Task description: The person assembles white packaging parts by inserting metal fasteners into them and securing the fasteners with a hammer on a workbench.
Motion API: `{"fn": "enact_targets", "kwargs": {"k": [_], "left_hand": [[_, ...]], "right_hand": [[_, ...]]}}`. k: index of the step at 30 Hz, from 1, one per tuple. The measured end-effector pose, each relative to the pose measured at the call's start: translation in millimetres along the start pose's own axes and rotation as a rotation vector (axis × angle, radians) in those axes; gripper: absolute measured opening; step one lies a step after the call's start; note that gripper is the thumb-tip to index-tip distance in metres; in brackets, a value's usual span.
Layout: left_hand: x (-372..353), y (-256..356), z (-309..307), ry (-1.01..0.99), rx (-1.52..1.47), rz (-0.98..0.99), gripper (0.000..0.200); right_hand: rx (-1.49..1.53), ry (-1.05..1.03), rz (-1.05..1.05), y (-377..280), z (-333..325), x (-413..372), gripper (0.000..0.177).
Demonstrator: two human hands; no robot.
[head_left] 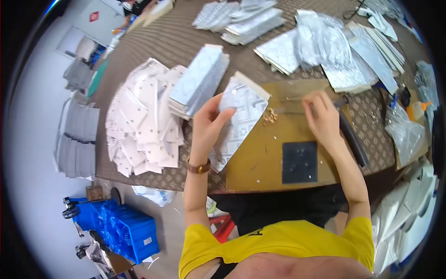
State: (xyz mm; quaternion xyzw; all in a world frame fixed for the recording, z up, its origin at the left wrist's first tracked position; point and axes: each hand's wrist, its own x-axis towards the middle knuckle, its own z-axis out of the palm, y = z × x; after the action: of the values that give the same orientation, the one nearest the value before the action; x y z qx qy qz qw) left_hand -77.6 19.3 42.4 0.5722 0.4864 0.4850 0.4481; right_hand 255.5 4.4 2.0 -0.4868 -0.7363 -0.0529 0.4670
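My left hand (209,122) is closed on a printed white sheet (242,109), which it holds tilted over the left edge of a brown board (251,162). Over the board's upper right part is my right hand (320,114), its fingers bent and pressed together; whatever is between them is too small to make out. A small heap of brass-coloured pieces (269,116) lies on the board between the two hands. Nearer to me on the board is a dark square pad (299,162). A black rod-like tool (352,139) lies just right of my right hand.
White pieces with small studs (144,121) are piled at left, beside a stack of printed pieces (200,81). Plastic-wrapped stacks (320,42) lie at the back. A blue crate (125,228) stands on the floor. Another person's arm (125,23) shows at the far left.
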Motion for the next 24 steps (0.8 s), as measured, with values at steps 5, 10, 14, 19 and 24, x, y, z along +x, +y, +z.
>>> {"fn": "enact_targets", "kwargs": {"k": [5, 10, 14, 19, 24], "left_hand": [[13, 66, -91, 0.716, 1.026, 0.450, 0.042], [54, 46, -158, 0.623, 1.306, 0.501, 0.039], [57, -6, -89, 0.292, 1.028, 0.562, 0.027], [-4, 110, 12, 0.145, 0.541, 0.644, 0.022], [-116, 210, 33, 0.150, -0.131, 1.286, 0.010]], "right_hand": [[0.212, -0.109, 0.090, 4, 0, -20, 0.012], [0.258, -0.151, 0.121, 1, -3, -18, 0.011], [0.266, -0.175, 0.121, 5, 2, -23, 0.009], [0.246, -0.147, 0.112, 18, 3, -27, 0.005], [0.209, -0.110, 0.129, 26, 4, -28, 0.006]]}}
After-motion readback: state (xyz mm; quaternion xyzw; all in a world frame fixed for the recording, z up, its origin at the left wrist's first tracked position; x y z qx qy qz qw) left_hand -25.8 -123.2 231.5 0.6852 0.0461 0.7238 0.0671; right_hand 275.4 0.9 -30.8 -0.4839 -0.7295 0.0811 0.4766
